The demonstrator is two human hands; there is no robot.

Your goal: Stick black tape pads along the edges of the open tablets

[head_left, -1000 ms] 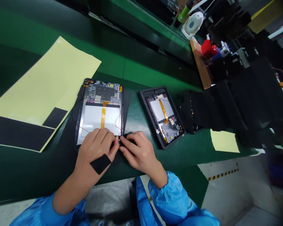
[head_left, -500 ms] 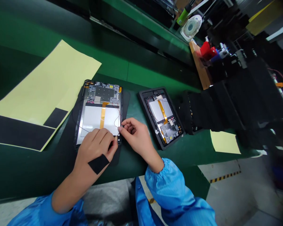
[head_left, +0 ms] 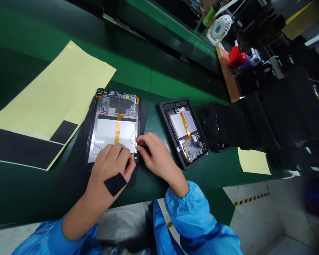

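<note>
An opened tablet lies on the green bench, its circuit board at the far end and a silver battery crossed by orange tape. My left hand is closed in a pinch over the tablet's near right corner; what its fingertips hold is hidden. A black square patch sticks to the back of that hand. At the tablet's right edge, my right hand pinches a thin wire between thumb and forefinger.
Right of my hands, a second opened tablet sits in a black foam tray. A yellow backing sheet with black adhesive pieces lies left. Dark stacked trays, a yellow paper and a small white fan are further right.
The view has shifted slightly. My right thumb and forefinger have closed a little more at the tablet's right edge; my left hand stays at the near corner.
</note>
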